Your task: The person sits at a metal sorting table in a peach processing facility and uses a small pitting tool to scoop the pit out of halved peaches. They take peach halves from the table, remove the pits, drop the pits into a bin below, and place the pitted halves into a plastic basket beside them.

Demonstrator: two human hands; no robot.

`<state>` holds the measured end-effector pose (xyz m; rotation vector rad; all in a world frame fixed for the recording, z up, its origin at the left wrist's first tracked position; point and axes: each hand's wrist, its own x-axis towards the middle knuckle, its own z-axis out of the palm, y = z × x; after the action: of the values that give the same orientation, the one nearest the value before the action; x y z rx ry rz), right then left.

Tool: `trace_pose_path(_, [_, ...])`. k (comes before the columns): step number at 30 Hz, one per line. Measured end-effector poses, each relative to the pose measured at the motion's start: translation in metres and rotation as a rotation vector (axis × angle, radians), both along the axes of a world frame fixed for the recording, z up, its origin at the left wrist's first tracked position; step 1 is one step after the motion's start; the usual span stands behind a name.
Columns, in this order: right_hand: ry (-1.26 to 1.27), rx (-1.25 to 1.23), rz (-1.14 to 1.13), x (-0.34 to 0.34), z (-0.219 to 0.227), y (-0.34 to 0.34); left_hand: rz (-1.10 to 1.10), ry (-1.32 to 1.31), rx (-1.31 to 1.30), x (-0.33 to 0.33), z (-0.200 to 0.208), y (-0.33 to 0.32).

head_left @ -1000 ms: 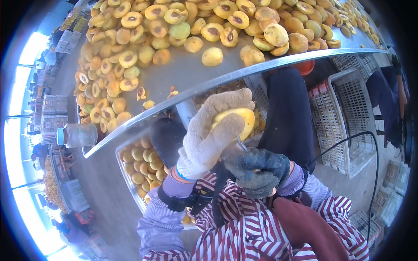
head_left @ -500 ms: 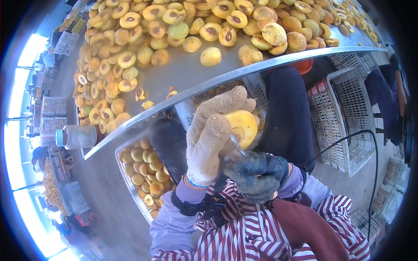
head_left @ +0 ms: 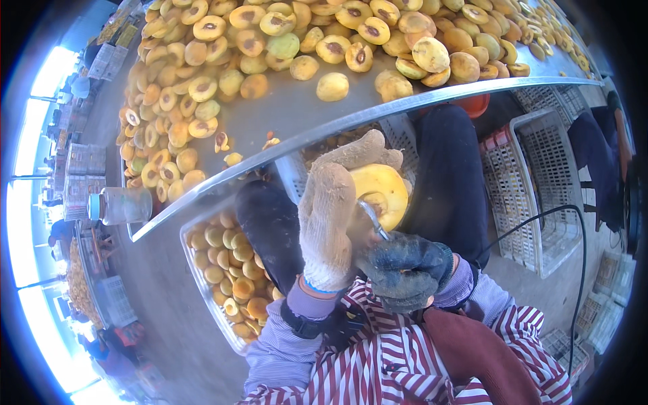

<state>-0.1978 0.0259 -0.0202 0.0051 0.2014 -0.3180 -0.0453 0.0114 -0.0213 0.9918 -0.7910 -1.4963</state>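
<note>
My left hand (head_left: 331, 202), in a dirty white knit glove, is closed around a yellow peach half (head_left: 381, 192) with its cut face turned toward my right side. My right hand (head_left: 405, 270), in a dark grey-green glove, grips a thin metal pitting tool (head_left: 373, 219). The tool's curved tip is at the peach's stone hollow; how deep it sits I cannot tell. Both hands are over my lap, just in front of the metal table (head_left: 270, 125). Peach halves (head_left: 202, 88) are heaped on that table, many with brown hollows facing up.
A crate of peach halves (head_left: 233, 270) stands on the floor at my left. White plastic crates (head_left: 540, 182) are at my right, with a black cable (head_left: 582, 270) beside them. A clear jar (head_left: 125, 206) is by the table's left corner. Another person's leg (head_left: 597, 162) shows at far right.
My left hand and the peach half have shifted slightly right and down, and the peach has tilted. The tool's tip stays at the hollow. The view has moved a little.
</note>
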Motion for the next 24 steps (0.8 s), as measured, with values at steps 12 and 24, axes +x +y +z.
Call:
trace_pose_path(12, [-0.103,0.018,-0.076,-0.003,-0.027,0.008,0.090,0.313,0.021,-0.016,0.031,0.001])
trace_pose_path(24, [-0.078,-0.265,0.062,0.013,-0.025,-0.007,0.100,0.596,0.192,-0.004,0.019,-0.002])
